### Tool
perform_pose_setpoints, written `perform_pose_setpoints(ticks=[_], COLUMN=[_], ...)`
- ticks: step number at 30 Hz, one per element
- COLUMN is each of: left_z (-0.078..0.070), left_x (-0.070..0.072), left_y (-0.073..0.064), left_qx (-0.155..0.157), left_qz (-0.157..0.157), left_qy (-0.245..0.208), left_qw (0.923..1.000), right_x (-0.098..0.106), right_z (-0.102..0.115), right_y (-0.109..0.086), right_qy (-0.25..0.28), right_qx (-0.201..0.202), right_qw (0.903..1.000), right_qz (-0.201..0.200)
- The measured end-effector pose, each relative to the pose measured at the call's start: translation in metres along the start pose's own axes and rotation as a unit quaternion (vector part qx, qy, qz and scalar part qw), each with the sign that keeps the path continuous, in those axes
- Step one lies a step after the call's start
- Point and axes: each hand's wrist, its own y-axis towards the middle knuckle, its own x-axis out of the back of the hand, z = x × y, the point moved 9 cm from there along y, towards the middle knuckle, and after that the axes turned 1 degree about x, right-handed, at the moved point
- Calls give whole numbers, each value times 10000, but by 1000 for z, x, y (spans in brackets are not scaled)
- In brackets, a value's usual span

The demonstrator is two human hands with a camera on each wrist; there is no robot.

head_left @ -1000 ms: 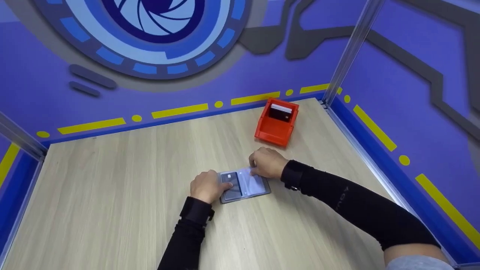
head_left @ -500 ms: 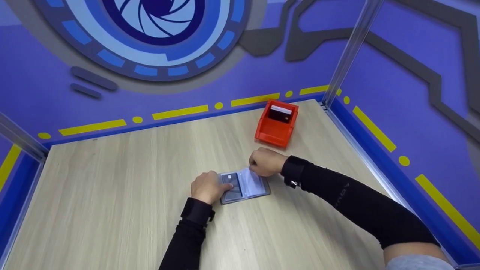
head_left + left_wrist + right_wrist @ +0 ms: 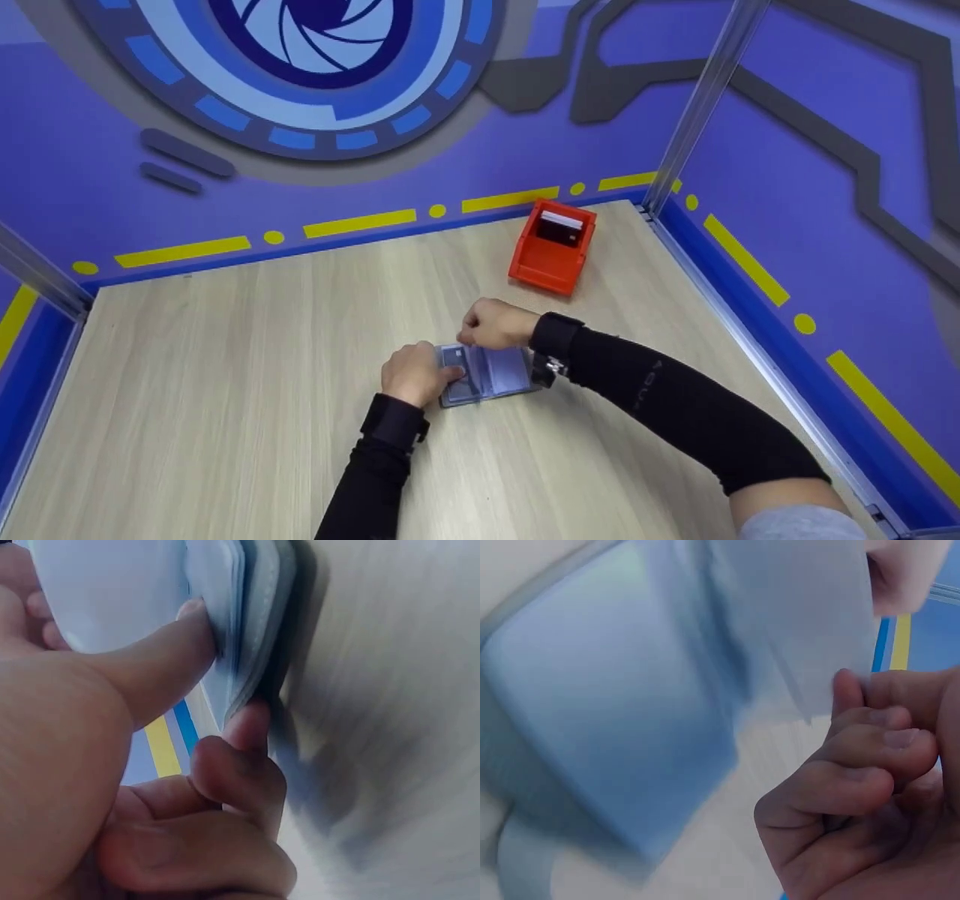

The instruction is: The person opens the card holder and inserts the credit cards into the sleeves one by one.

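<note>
On my head feed the left hand [image 3: 410, 375] was the nearer of the two, and the card holder [image 3: 510, 371] lay open just to its right on the pale wooden table [image 3: 225, 390]. That hand gripped the holder by its left side: the thumb pressed on the pages while a fingertip met the cover's edge from the other side. Its arm rose from the bottom of my view in a black sleeve [image 3: 367, 487]. Under the thumb I made out a dark card [image 3: 457, 384] in the holder.

The right hand [image 3: 497, 322] sat at the holder's far edge, reaching in from the right with the wrist bent over and its arm slanting across. Thumb and forefinger pinched the rim of a clear page [image 3: 810, 622], raised between the holder's two halves (my right wrist feed was blurred there, but the pinch was plain). The other fingers were curled in.

Well beyond, apart from both hands, I had a red bin [image 3: 546, 264] with cards [image 3: 560, 223] standing at its back. Behind that rose the purple wall [image 3: 360, 191], with yellow dashes along its foot.
</note>
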Motion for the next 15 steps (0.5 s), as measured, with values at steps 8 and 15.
perform_pose_setpoints(ticks=[8,15], left_z=[-1,-1], left_x=[4,7], left_y=[-1,0], left_qx=[-189,-153], left_qz=[-43,53], left_qy=[55,101], left_qw=[9998,9998], right_x=[-18,-19], right_z=[7,11], right_y=[16,15], right_qy=[-371,-367], right_qx=[-286,-184], right_qw=[9989,9988], right_qz=[-55,-260])
